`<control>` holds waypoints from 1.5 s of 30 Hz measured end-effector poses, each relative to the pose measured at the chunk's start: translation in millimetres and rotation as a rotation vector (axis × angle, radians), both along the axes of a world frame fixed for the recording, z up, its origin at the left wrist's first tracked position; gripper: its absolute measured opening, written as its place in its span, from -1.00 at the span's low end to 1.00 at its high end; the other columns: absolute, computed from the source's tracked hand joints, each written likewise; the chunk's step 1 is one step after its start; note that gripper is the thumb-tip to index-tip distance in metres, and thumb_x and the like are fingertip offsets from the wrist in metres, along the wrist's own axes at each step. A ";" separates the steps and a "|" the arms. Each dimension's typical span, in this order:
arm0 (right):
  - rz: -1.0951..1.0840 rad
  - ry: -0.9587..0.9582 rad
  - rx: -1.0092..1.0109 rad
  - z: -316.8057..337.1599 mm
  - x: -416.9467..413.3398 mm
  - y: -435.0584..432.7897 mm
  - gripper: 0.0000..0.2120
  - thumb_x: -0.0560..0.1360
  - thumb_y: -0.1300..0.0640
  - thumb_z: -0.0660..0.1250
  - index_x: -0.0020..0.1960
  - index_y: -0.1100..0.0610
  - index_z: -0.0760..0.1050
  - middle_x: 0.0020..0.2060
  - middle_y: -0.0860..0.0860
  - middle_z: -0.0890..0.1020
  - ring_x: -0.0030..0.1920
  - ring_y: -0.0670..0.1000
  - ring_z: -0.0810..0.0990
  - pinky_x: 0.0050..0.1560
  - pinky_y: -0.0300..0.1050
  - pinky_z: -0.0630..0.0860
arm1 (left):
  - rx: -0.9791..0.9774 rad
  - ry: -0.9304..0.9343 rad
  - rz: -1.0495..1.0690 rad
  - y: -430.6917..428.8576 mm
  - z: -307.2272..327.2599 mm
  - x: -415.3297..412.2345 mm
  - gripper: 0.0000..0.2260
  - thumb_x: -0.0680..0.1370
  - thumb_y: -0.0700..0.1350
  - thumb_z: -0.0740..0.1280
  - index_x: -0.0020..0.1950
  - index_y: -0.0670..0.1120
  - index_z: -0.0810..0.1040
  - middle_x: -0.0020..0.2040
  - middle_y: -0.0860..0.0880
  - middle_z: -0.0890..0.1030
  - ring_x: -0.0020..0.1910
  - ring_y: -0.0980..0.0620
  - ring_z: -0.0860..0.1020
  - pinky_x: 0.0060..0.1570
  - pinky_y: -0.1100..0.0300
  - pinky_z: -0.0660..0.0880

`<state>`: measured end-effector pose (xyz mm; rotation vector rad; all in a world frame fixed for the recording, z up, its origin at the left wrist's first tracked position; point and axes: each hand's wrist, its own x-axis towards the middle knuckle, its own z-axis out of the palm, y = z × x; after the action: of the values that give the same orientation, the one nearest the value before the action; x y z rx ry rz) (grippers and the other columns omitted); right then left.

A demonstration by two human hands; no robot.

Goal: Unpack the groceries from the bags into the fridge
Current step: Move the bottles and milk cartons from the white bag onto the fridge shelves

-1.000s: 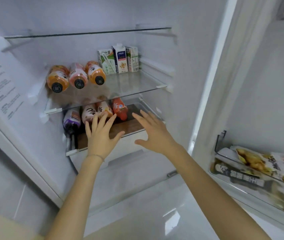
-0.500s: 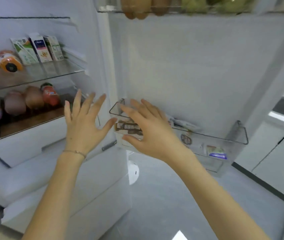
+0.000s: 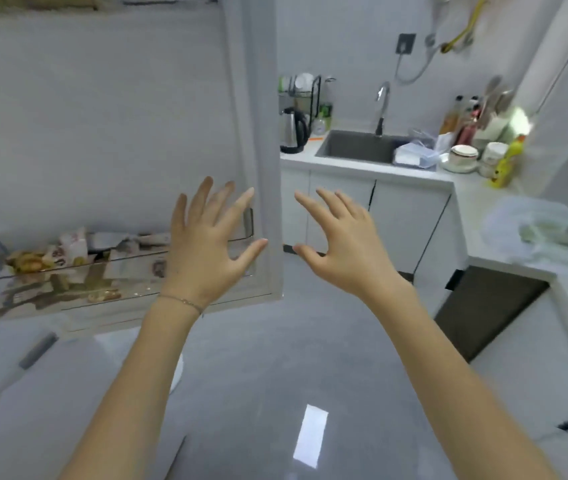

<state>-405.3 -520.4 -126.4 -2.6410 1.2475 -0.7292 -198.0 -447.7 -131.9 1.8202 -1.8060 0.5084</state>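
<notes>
The open fridge door [image 3: 102, 116] fills the left half of the view. Its clear lower bin [image 3: 67, 268] holds several snack packets [image 3: 67, 249]. My left hand [image 3: 206, 244] hovers in front of the door's right edge, fingers spread, holding nothing. My right hand [image 3: 341, 244] floats beside it over the floor, fingers spread and empty too. A white plastic grocery bag [image 3: 549, 233] lies on the counter at the right, blurred. The fridge's inside is out of view.
A white counter [image 3: 362, 168] runs along the back with a sink [image 3: 358, 147], a tap, a kettle [image 3: 291, 131], bowls and bottles. White cabinets stand below it. A dark gap [image 3: 483, 310] opens under the right counter. Glossy grey floor [image 3: 293, 358] lies ahead.
My view has swung right, from the fridge shelves with bottles and cartons, past the door, to the kitchen counter. Both hands stayed raised, spread and empty throughout.
</notes>
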 end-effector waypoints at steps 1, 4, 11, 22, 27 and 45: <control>-0.055 0.000 0.008 -3.0 -16.7 -5.4 -0.34 0.53 -0.15 0.27 0.54 -0.16 0.06 0.55 0.02 0.13 0.55 0.12 0.01 0.51 0.10 -0.01 | -0.003 -0.006 -0.068 -13.4 -1.9 -15.9 -0.40 0.51 0.31 0.14 0.49 0.06 0.31 0.48 -0.04 0.34 0.52 -0.12 0.14 0.45 -0.19 0.07; -0.219 0.022 0.039 -12.5 -65.0 -21.0 -0.32 0.53 -0.14 0.28 0.55 -0.17 0.04 0.55 0.02 0.11 0.55 0.11 -0.01 0.51 0.10 -0.03 | 0.010 -0.006 -0.244 -53.1 -10.3 -66.2 -0.40 0.53 0.28 0.15 0.51 0.04 0.29 0.49 -0.06 0.31 0.53 -0.11 0.12 0.47 -0.11 0.03; -0.543 0.086 0.135 -38.2 -157.2 -56.4 -0.30 0.53 -0.15 0.25 0.55 -0.19 -0.02 0.56 0.01 0.05 0.55 0.09 -0.06 0.51 0.10 -0.07 | 0.150 -0.077 -0.493 -151.4 -29.5 -163.5 -0.35 0.52 0.33 0.01 0.55 0.07 0.20 0.53 -0.06 0.25 0.55 -0.11 0.07 0.49 -0.16 0.03; -0.960 0.009 0.235 -67.8 -272.9 -83.4 -0.28 0.52 -0.20 0.25 0.55 -0.19 -0.03 0.56 -0.01 0.04 0.55 0.08 -0.05 0.50 0.08 -0.07 | 0.315 -0.122 -0.713 -259.6 -60.3 -291.7 -0.26 0.43 0.45 -0.16 0.56 0.18 0.00 0.58 0.00 0.08 0.57 -0.06 -0.10 0.48 -0.14 -0.17; -1.073 -0.042 0.257 -84.5 -339.8 -102.1 -0.28 0.51 -0.17 0.28 0.55 -0.17 0.00 0.56 -0.03 0.06 0.55 0.06 -0.04 0.51 0.07 -0.01 | 0.401 -0.161 -0.796 -297.1 -80.8 -359.0 -0.30 0.48 0.45 -0.10 0.56 0.21 -0.07 0.60 0.03 -0.05 0.56 -0.04 -0.20 0.47 -0.15 -0.23; -1.021 0.013 0.337 -111.1 -560.2 -268.5 -0.29 0.50 -0.07 0.30 0.56 -0.06 0.06 0.53 0.04 0.17 0.52 0.10 0.09 0.47 0.11 0.07 | 0.498 -0.088 -0.707 -454.1 -123.6 -566.1 -0.20 0.37 0.48 -0.22 0.56 0.20 0.03 0.60 0.04 -0.01 0.56 -0.02 -0.17 0.48 -0.15 -0.23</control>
<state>-965.5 -788.9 -237.5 -1.6239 2.4576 -0.5028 -764.1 -901.8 -255.6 1.2821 -2.6200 -0.1497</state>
